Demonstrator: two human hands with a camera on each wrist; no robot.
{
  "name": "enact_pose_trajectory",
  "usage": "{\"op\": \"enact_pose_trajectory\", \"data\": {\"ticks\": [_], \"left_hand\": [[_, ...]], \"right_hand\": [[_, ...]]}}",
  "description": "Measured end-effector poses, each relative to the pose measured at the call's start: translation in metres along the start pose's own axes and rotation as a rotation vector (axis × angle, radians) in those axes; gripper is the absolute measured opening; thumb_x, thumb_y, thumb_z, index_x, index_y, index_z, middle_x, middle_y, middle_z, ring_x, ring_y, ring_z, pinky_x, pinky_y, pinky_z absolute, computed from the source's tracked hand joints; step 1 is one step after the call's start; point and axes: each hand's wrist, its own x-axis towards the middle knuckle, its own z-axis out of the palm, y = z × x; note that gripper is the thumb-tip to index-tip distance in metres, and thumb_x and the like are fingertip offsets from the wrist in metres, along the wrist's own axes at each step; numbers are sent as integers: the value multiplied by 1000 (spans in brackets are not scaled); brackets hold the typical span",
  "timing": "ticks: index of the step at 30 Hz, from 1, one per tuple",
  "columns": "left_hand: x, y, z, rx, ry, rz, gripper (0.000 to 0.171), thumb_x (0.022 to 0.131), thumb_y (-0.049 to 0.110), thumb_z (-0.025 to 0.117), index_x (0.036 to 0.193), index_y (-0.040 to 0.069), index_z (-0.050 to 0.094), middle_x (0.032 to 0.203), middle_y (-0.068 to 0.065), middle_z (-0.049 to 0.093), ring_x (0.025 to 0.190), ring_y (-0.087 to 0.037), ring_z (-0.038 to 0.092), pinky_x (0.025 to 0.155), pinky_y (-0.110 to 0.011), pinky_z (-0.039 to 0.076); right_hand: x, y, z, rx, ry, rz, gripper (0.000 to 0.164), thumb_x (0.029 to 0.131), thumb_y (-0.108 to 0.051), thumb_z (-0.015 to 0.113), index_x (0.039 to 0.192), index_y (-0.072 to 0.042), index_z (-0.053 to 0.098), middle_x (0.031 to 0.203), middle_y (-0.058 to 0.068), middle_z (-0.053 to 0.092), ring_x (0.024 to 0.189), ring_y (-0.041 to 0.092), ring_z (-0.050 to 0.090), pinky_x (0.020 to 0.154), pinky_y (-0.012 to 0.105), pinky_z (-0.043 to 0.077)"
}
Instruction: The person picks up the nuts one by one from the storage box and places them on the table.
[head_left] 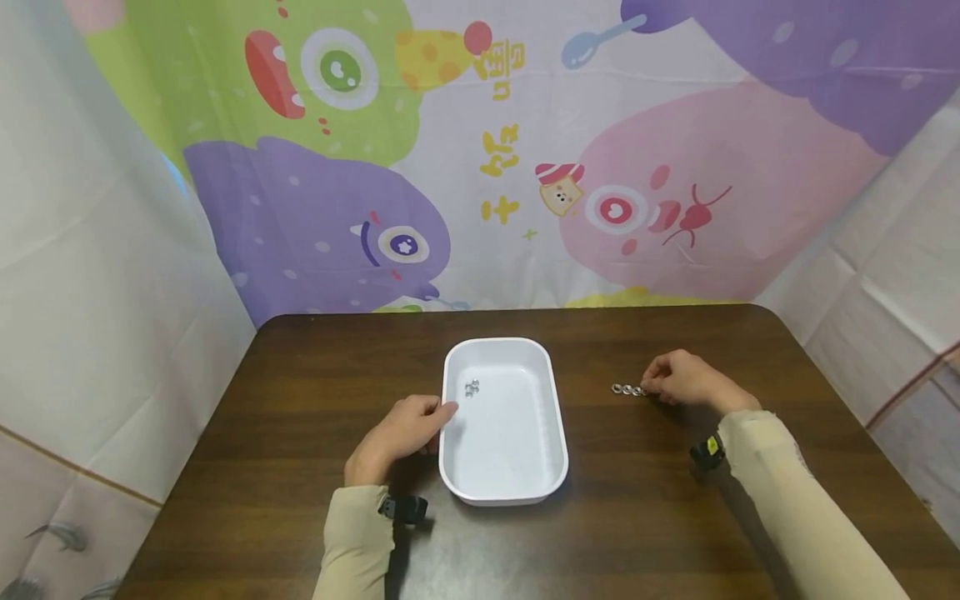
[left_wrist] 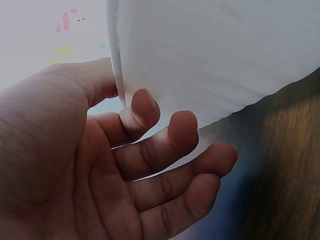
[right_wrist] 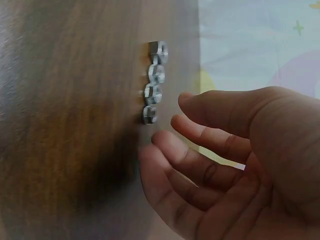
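Observation:
A white rectangular tray [head_left: 517,437] stands near the middle of the wooden table. My left hand [head_left: 408,427] holds its left side, thumb over the rim and fingers against the outer wall [left_wrist: 200,55]. Inside the tray, toward its upper left, sits a small cluster of shiny metal nuts [head_left: 472,387]. To the right of the tray, several silvery nuts [right_wrist: 153,94] lie in a short row on the table. My right hand [head_left: 688,382] is at the right end of that row; in the right wrist view its fingers are loosely bent and apart, with nothing between them.
The dark brown table [head_left: 337,358] reaches to a cartoon-printed cloth [head_left: 510,267] hanging behind its far edge. Black wrist devices [head_left: 405,509] are worn at both sleeve cuffs. Pale walls flank the table on both sides.

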Motion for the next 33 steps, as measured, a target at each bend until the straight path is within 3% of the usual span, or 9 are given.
{"op": "enact_pose_trajectory", "data": {"ticks": [5,13,23,33], "left_hand": [[0,0,0,10,-3,5,39,105,37,55,79,9,60,68,-5,60,63,-18,55,59,-31,46],[1,1,0,20,-3,14,40,105,36,55,77,9,60,67,-4,59,62,-18,54,59,-31,46],[0,1,0,12,-8,6,41,105,37,55,76,9,59,67,-5,59,61,-18,54,59,-31,45],[1,0,0,-4,-16,13,41,105,36,56,74,9,56,66,-4,56,60,-17,52,58,-31,44]], "right_hand": [[1,-2,-6,-58,43,-27,19,99,-19,67,103,0,71,85,7,67,75,16,62,66,32,53],[-2,-16,-14,-27,73,-73,22,100,-16,66,109,4,68,90,12,69,78,23,65,65,32,53],[1,-35,-21,-58,117,-99,24,99,-15,65,115,3,66,88,10,67,72,20,63,64,32,52],[8,-67,-24,-126,197,-185,24,98,-18,68,115,-1,69,101,12,72,91,24,65,78,39,52]]}}
